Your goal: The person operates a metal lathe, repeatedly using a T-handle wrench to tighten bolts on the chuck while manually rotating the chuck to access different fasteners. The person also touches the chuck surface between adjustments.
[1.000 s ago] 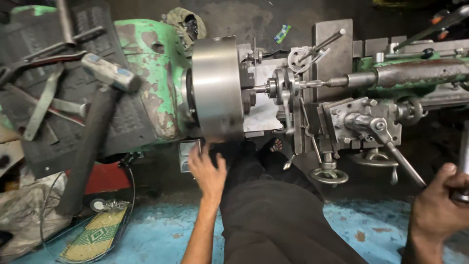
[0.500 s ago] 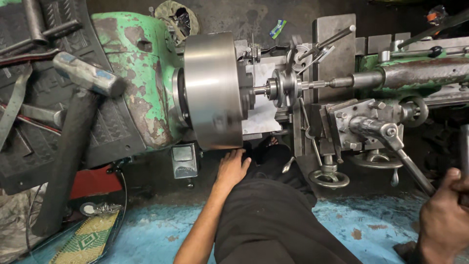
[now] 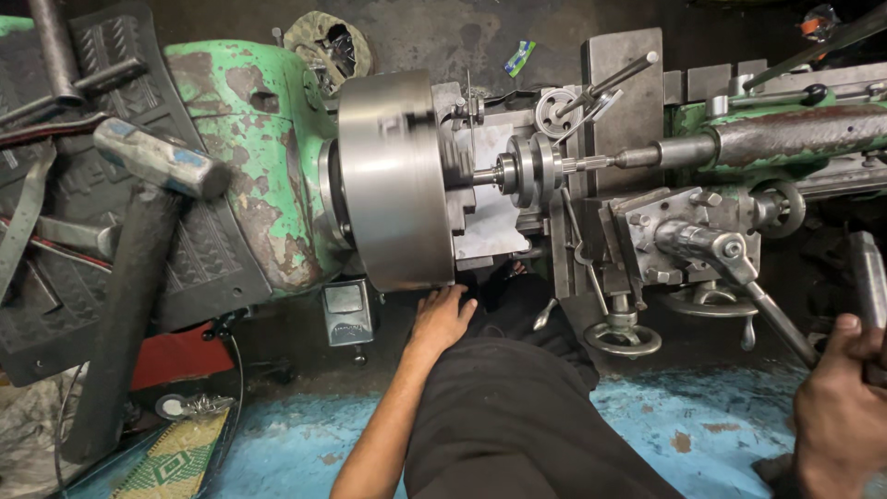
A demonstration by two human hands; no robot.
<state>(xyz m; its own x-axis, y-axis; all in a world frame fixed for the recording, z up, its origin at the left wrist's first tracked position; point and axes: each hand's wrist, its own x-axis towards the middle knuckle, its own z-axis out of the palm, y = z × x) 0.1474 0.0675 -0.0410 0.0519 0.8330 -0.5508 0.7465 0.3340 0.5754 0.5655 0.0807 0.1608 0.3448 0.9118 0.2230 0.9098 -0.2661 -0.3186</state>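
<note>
Below the blurred steel chuck (image 3: 395, 180), left hand (image 3: 442, 319) fingers lie loosely spread; right hand (image 3: 843, 407) grips a lever (image 3: 867, 277).

The person's left hand (image 3: 442, 317) is stretched out in front on a bare forearm, palm down with the fingers loosely together and nothing in it, while the right hand (image 3: 841, 407) sits low at the right edge, fingers curled into a closed grip.

A heavy steel-headed hammer with a dark handle (image 3: 139, 240) leans on a black ribbed rubber mat (image 3: 194, 268) — below lie a red box (image 3: 180, 356) and a worn blue-painted floor (image 3: 702, 425).
</note>
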